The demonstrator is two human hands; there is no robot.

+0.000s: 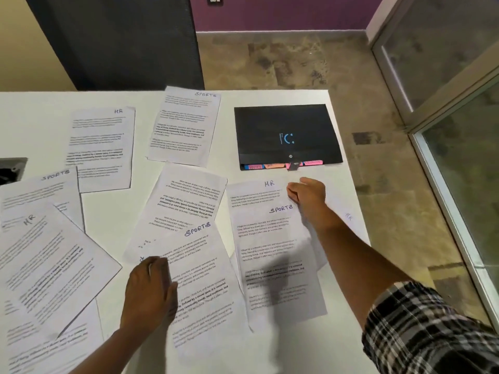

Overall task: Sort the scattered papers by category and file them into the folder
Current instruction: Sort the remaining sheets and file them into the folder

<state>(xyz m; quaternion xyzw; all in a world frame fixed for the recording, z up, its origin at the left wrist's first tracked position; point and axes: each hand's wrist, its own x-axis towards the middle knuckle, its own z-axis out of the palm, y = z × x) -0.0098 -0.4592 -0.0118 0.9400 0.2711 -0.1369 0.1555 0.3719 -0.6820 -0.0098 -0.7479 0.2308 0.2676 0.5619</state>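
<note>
On white counter (270, 98): printed white sheets headed SPORTS (208, 279) or HR (101, 147), scattered, unsorted. Black tabbed folder (286, 136), closed, far right, awaiting filing. Left hand (151, 290) flat on SPORTS sheet, grip released, likely steadying. Right hand (307, 197) pressing overlapped sheets (272, 238); grip cannot be told.

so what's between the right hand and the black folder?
Head view: only a narrow strip of bare white table separates the right hand from the black folder, whose coloured tabs face the hand.
</note>
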